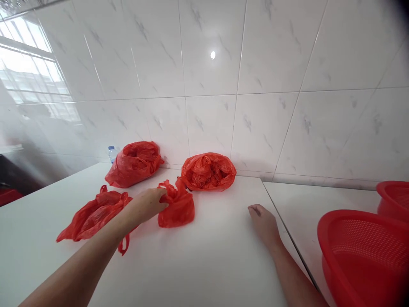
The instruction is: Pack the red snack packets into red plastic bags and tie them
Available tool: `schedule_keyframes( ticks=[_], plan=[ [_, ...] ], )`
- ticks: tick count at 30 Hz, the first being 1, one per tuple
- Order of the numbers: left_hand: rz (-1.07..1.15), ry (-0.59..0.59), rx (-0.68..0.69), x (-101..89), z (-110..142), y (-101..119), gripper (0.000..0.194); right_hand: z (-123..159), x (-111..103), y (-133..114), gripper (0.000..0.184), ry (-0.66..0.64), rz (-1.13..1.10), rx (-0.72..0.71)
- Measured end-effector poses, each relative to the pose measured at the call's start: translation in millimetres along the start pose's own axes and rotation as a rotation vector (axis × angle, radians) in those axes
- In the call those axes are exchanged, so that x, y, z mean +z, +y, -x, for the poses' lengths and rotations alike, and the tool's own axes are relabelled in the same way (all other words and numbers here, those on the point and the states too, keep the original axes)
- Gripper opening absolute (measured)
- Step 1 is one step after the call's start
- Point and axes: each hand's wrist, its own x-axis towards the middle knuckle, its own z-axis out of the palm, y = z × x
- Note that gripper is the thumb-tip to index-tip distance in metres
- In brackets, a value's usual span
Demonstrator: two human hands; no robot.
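4 red plastic bags lie toward the white counter's (207,264) back edge; left hand (147,204) pinches the small knotted red plastic bag (177,207), right hand (263,221) rests loosely curled, holding nothing.

The left arm is reaching in from seven o'clock toward the centre, bare forearm stretched long, and the left hand (147,204) is curling its fingers closed in a pinching grip. The right arm is coming in from five o'clock, its right hand (263,222) resting palm down, fingers loosely bent and holding nothing.
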Motion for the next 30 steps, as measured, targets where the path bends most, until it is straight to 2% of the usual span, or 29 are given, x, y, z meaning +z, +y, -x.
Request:
schedule_keyframes(
  ticks=[3,5,7,11,13,18,21,23,26,28,30],
  plan=[
    [0.197,-0.101,0.059,-1.6,31,24,0.014,15,6,-10,0.036,-0.069,-0.019,-0.066],
    [0.331,-0.164,0.085,5.1,43,42,0.015,31,10,-19,0.045,-0.167,-0.14,-0.104],
    [0.464,-0.21,0.137,15.7,47,60,0.013,49,15,-28,0.048,-0.281,-0.334,-0.107],
    [0.647,-0.249,0.264,38.5,39,84,0.009,71,13,-30,0.038,-0.438,-0.607,-0.006],
    [0.686,-0.23,0.268,48.6,29,86,0.012,70,5,-20,0.037,-0.379,-0.625,0.068],
    [0.68,-0.06,0.159,73.8,6,69,0.014,45,-31,18,0.028,0.061,-0.682,0.165],
    [0.679,0.024,0.115,89.9,-2,56,0.006,38,-44,26,0.026,0.208,-0.671,0.198],
    [0.686,0.056,0.083,99.1,-6,49,0.002,38,-46,23,0.027,0.216,-0.621,0.205],
    [0.715,0.063,0.014,108.0,-11,40,0.006,42,-44,12,0.028,0.139,-0.529,0.197],
    [0.766,0.053,-0.044,111.0,-13,34,0.005,44,-41,6,0.039,0.074,-0.471,0.183],
    [0.847,0.018,-0.09,112.1,-13,30,0.014,45,-38,3,0.057,0.048,-0.412,0.129]
  ],
)
